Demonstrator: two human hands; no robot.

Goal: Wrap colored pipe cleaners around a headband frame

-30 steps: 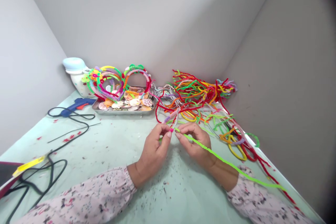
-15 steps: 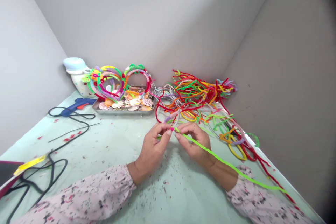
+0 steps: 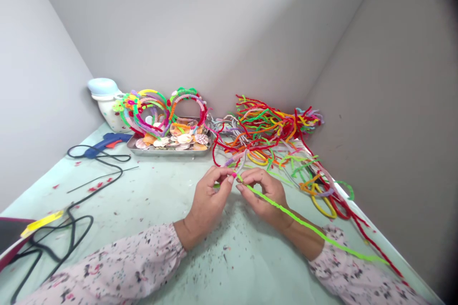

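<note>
Behind everything, a plain grey wall (image 3: 200, 24). Below, a pale green tabletop (image 3: 150, 205), flecked with dark specks. Toward the back right, a tangled heap of fuzzy pipe cleaners (image 3: 268, 124) in red, yellow, orange, green and grey. Reaching in from the bottom edge, 2 pale pink sleeves (image 3: 125, 264) with a dark floral print. Looped loosely at the left, a thin black cable (image 3: 122, 171). Left of the heap, a shallow silver metal tray (image 3: 171, 152), and beyond it a tilted white container (image 3: 111, 109) with a light blue lid. Upright over the tray, multicoloured fuzzy hoops (image 3: 192, 97).

At the centre, the left hand (image 3: 209, 195), pinching between thumb and forefinger. Facing it across a narrow gap, the right hand (image 3: 266, 198), fingertips at a lime green fuzzy strand (image 3: 307, 224); cannot tell whether gripping it. Stretched from between both hands, over the right wrist, to the right sleeve: that strand. Smaller, inside the tray, pale and orange seashells (image 3: 184, 138). Smallest, at the left fingertips and held there, a bright pink bit (image 3: 234, 176).
</note>
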